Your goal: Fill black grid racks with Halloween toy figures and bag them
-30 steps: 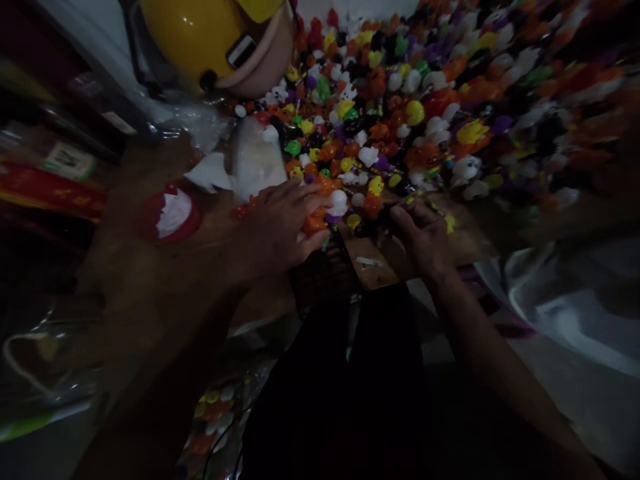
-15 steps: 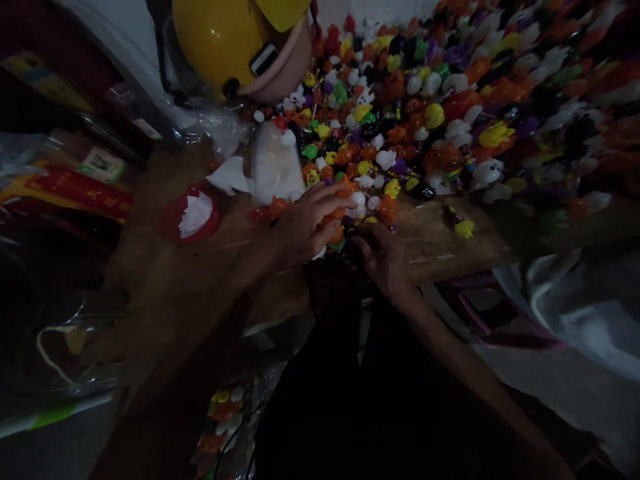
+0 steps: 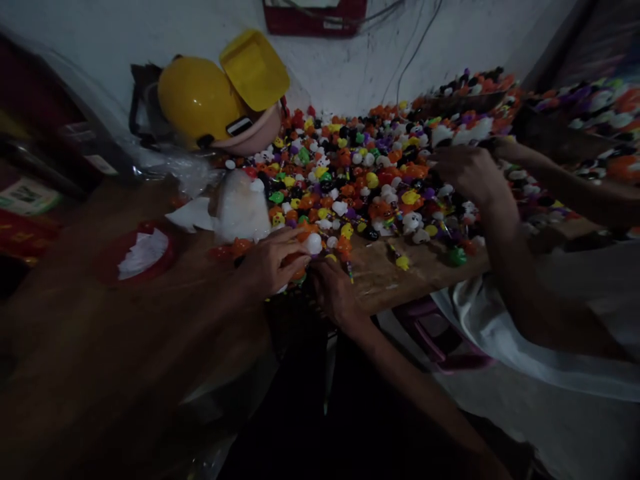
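Note:
My left hand (image 3: 273,263) is at the front edge of the table, its fingers bent around a cluster of small plastic toy figures. An orange figure and a white round toy (image 3: 313,243) show at its fingertips. Close beside it on the right is my right hand (image 3: 335,293), with curled fingers that face the same cluster. Whatever those fingers pinch is too dark to make out. Below both hands a dark basket-like shape (image 3: 287,327) shows dimly at the table edge. To the right lies a yellow-topped figure on a patterned stick (image 3: 401,261).
A large heap of colourful figures (image 3: 350,163) covers the back. A co-worker's hands (image 3: 470,173) reach into it from the right. At left are a red dish with white paper slips (image 3: 145,253), a clear plastic bag (image 3: 243,210) and a yellow helmet-like object (image 3: 193,100). A purple stool (image 3: 445,340) stands below.
My view has tilted up and turned right, bringing the wall and the co-worker's arms into sight. Both my hands stay at the same cluster of figures, with little visible change in their grip.

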A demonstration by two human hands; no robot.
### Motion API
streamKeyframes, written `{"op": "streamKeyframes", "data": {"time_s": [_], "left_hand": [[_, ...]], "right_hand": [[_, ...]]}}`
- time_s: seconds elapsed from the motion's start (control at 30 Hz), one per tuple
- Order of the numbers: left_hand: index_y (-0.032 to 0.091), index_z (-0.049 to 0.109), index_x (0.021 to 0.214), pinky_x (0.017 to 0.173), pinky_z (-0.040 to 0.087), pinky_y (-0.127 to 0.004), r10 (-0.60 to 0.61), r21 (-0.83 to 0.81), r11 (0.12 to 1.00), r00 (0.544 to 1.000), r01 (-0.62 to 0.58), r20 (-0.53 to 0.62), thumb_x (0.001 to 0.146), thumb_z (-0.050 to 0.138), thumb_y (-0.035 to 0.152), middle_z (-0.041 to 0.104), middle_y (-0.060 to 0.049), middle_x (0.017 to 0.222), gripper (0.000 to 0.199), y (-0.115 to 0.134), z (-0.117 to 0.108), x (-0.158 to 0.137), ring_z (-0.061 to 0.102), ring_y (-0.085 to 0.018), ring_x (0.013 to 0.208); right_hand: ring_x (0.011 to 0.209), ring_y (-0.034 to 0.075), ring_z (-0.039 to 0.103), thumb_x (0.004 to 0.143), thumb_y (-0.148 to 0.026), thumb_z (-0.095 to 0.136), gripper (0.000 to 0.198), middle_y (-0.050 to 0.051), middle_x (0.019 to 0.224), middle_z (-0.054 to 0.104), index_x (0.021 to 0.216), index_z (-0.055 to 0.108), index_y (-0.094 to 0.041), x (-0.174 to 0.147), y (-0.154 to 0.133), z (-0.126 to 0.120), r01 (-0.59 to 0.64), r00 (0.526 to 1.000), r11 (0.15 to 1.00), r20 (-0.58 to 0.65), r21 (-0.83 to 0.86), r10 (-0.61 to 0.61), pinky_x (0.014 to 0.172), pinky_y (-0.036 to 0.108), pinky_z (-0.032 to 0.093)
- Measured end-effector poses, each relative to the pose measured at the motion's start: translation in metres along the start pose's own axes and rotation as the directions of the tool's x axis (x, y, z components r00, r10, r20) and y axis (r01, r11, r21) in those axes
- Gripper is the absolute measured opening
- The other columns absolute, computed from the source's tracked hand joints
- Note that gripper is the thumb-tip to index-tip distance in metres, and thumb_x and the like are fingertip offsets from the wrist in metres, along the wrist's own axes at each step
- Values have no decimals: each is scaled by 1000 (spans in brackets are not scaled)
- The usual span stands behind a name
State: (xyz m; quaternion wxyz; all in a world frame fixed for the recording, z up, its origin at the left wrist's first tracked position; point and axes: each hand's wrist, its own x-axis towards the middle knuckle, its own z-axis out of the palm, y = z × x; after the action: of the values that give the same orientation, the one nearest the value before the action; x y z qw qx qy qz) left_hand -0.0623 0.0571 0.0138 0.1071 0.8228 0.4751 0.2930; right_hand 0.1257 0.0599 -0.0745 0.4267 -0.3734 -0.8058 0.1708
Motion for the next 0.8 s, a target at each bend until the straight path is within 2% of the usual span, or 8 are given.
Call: {"op": "streamKeyframes", "data": {"time_s": [0.17, 0.3, 0.37, 0.43, 0.5, 0.63, 0.7, 0.8], "left_hand": [[19, 81, 100, 117, 52, -51, 5, 84, 996, 999, -2, -32, 98, 62, 38, 64, -15, 149, 27, -1, 5, 2, 62, -34, 138], [18, 82, 99, 115, 53, -56, -27, 164, 986, 999, 31, -30, 98, 61, 33, 61, -16, 152, 25, 4, 5, 4, 59, -38, 140], [17, 82, 98, 112, 55, -56, -60, 175, 983, 998, 63, -25, 98, 61, 31, 61, -18, 151, 26, 5, 5, 5, 61, -38, 138], [18, 83, 97, 113, 56, -56, -84, 176, 981, 996, 86, -21, 98, 62, 31, 63, -16, 150, 24, 5, 4, 6, 61, -38, 137], [19, 82, 96, 116, 53, -54, -105, 169, 980, 994, 108, -29, 97, 64, 30, 64, -14, 148, 21, 7, 1, 6, 62, -36, 137], [21, 80, 102, 119, 51, -47, -169, 110, 980, 986, 167, 11, 98, 63, 27, 64, -9, 150, 19, 14, -10, 6, 63, -30, 136], [22, 79, 104, 118, 51, -46, -201, 93, 976, 978, 195, 60, 99, 62, 28, 63, -7, 152, 19, 18, -16, 9, 62, -28, 137], [22, 79, 100, 119, 50, -47, -215, 110, 973, 972, 204, 97, 99, 62, 28, 64, -5, 151, 18, 20, -20, 13, 62, -29, 137]], "right_hand": [[92, 21, 68, 98, -10, 46, 29, 12, 105, 72, 105, 73, -18, 7, -6, -10, 41, 994, 999, 103, 26, -43, 81, 32, 57], [87, 18, 67, 100, -14, 48, 26, 7, 99, 73, 101, 74, -20, 27, 2, -39, 52, 973, 999, 226, 3, -52, 77, 28, 53], [80, 17, 66, 100, -17, 49, 24, 6, 91, 73, 99, 73, -19, 48, 22, -61, -38, 984, 992, 167, -124, 59, 73, 28, 50], [77, 20, 63, 98, -18, 48, 25, 10, 90, 71, 95, 73, -16, 73, 51, -78, -231, 972, 904, -38, -361, 233, 71, 31, 48], [87, 25, 65, 95, -15, 48, 24, 16, 97, 71, 97, 72, -12, 96, 84, -86, -251, 961, 825, -24, -506, 277, 77, 36, 49], [105, 29, 68, 100, -16, 43, 29, 18, 106, 68, 109, 68, -6, 117, 133, -66, -252, 953, 789, -1, -560, 303, 90, 41, 48], [111, 28, 68, 104, -18, 35, 36, 20, 116, 67, 117, 64, -3, 119, 142, -52, -289, 944, 770, -35, -569, 329, 92, 42, 47], [106, 23, 69, 108, -18, 27, 40, 23, 124, 66, 123, 60, -1, 118, 142, -39, -340, 934, 760, -106, -553, 341, 88, 37, 47]]}}
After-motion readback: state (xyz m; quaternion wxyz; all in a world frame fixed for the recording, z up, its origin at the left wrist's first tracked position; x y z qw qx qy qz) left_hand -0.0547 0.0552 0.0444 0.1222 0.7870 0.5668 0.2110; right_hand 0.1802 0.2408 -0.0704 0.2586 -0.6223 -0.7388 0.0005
